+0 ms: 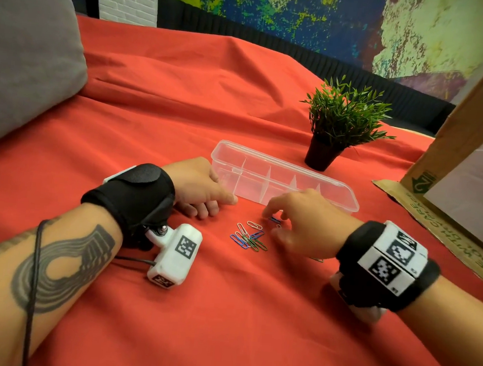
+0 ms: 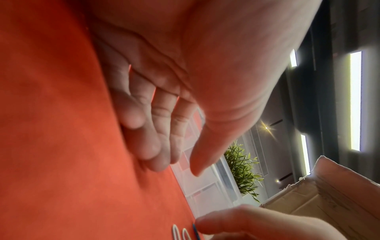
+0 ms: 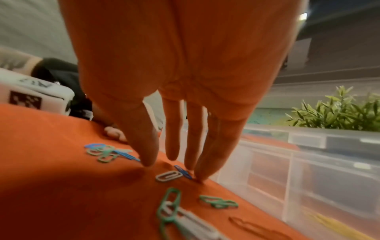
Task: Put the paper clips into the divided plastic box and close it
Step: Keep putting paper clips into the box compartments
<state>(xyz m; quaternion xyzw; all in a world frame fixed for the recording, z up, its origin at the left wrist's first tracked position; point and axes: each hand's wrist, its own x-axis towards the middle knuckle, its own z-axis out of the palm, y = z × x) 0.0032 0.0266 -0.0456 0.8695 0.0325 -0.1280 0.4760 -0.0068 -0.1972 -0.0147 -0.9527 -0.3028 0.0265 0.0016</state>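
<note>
The clear divided plastic box [image 1: 335, 187] lies open on the red cloth; I see no lid. My left hand [image 1: 221, 204] rests on the cloth at its left end, fingers relaxed, thumb [image 2: 197, 170] by the front wall [image 2: 205, 183]. My right hand [image 1: 272, 220] reaches down in front of the box with straight, spread fingers [image 3: 201, 175]. One fingertip touches a blue paper clip [image 3: 183, 172] beside a white one [image 3: 168, 176]. A pile of coloured clips [image 1: 249, 237] lies just left of that hand. More green clips [image 3: 170, 204] lie under the palm.
A small potted plant [image 1: 340, 124] stands behind the box. A cardboard box [image 1: 466, 177] rises at the right, and a grey cushion [image 1: 28, 50] sits at the far left. Something yellow [image 3: 329, 225] shows through the plastic box's wall.
</note>
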